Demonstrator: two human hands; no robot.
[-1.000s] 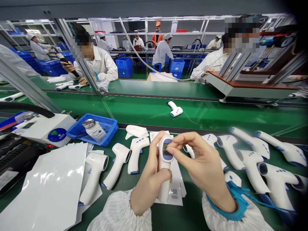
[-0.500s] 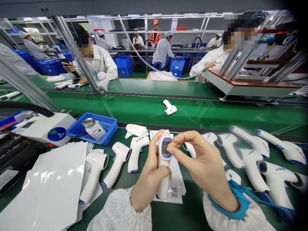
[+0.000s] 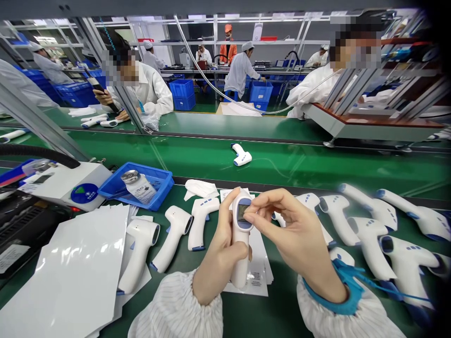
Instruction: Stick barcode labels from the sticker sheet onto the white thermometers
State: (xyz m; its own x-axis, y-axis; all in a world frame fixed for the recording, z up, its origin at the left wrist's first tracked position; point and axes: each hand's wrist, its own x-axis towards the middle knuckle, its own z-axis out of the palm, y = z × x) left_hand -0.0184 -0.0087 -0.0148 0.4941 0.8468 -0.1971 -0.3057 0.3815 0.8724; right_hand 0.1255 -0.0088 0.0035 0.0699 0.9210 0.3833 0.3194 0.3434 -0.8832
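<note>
My left hand point(image 3: 223, 253) is wrapped round the handle of a white infrared thermometer point(image 3: 241, 270), held upright with its small screen point(image 3: 242, 212) turned toward me. At the screen's right edge, the thumb and index finger of my right hand point(image 3: 294, 234) are pinched together; whatever they grip is too small to make out. Beneath the thermometer lie white printed sheets point(image 3: 259, 263). Two more thermometers, one with its head turned right point(image 3: 172, 237) and one with blue buttons point(image 3: 203, 223), lie left of my hands. Several others point(image 3: 369, 239) are spread at the right.
A glossy stack of white sheets point(image 3: 77, 263) covers the left front. Behind it are a blue tray point(image 3: 162, 190) with a small metal-capped bottle and a white device point(image 3: 63, 183). One thermometer point(image 3: 242, 156) rides on the green conveyor belt point(image 3: 190, 155). Co-workers sit across it.
The thermometer on the belt has shifted slightly left. My hands keep nearly the same pose at the screen. The co-worker's hand at the right has dropped from view behind the stand.
</note>
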